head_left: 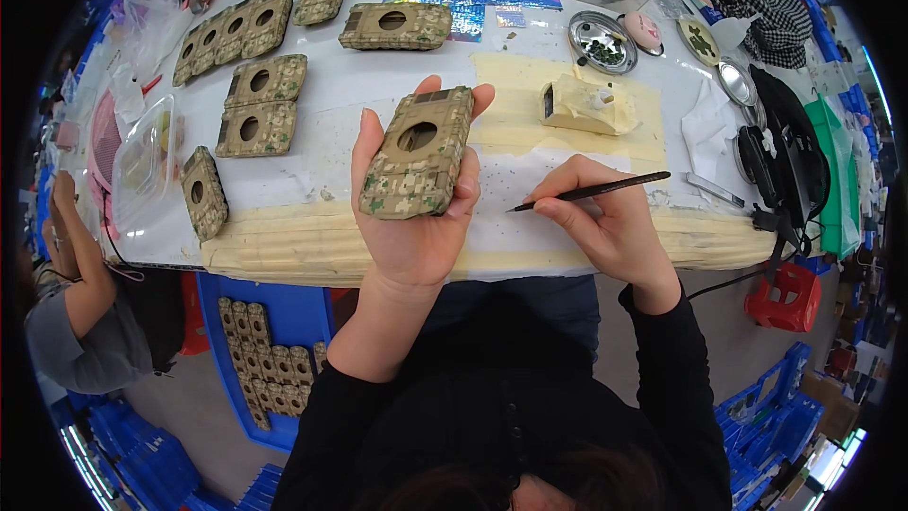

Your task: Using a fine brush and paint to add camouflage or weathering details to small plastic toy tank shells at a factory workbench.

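My left hand is closed round a camouflage model tank hull, its top with a round hole tilted up toward me. Pinched in my right hand is a thin dark paintbrush, its tip pointing left, a short way from the hull and not touching it. Beneath both hands lies a white sheet dotted with small dark specks. Just beyond my right hand, a block wrapped in cream tape stands on a taped patch of the table.
More camouflage hulls stand at the back and left of the table. A round metal dish holds dark green bits; tweezers lie at the right. Below left, a blue tray carries several hulls. Another person sits at the far left.
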{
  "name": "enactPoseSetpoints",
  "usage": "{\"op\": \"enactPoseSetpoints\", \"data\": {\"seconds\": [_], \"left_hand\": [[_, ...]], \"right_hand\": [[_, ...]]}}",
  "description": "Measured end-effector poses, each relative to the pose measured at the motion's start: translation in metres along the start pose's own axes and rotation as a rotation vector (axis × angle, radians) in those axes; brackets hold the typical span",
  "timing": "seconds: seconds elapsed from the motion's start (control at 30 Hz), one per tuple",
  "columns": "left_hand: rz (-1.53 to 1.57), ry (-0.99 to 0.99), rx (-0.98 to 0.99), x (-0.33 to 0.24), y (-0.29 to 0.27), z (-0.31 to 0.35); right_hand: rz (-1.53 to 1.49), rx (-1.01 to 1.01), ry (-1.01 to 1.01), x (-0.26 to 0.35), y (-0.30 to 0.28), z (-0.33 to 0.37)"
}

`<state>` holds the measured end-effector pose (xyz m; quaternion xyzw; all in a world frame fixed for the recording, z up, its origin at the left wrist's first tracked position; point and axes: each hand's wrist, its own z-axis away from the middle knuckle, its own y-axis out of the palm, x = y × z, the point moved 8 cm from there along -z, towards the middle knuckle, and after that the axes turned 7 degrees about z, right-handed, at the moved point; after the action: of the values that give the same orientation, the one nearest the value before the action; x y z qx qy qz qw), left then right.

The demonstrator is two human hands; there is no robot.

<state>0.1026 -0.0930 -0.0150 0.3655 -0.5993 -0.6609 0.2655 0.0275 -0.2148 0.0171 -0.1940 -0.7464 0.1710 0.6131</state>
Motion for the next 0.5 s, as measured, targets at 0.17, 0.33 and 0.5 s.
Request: {"op": "enactPoseSetpoints", "data": {"seconds": [0.17, 0.33, 0.5], "left_hand": [[0.0, -0.001, 0.005, 0.0, 0.0, 0.0], [-0.022, 0.002, 0.008, 0.0, 0.0, 0.0], [-0.015, -0.001, 0.014, 0.002, 0.001, -0.001]], "right_hand": [[0.023, -0.026, -0.023, 0.003, -0.004, 0.002], [0.156, -0.124, -0.371, 0.035, -0.014, 0.01], [0.525, -0.233, -0.715, 0.069, -0.009, 0.03]]}}
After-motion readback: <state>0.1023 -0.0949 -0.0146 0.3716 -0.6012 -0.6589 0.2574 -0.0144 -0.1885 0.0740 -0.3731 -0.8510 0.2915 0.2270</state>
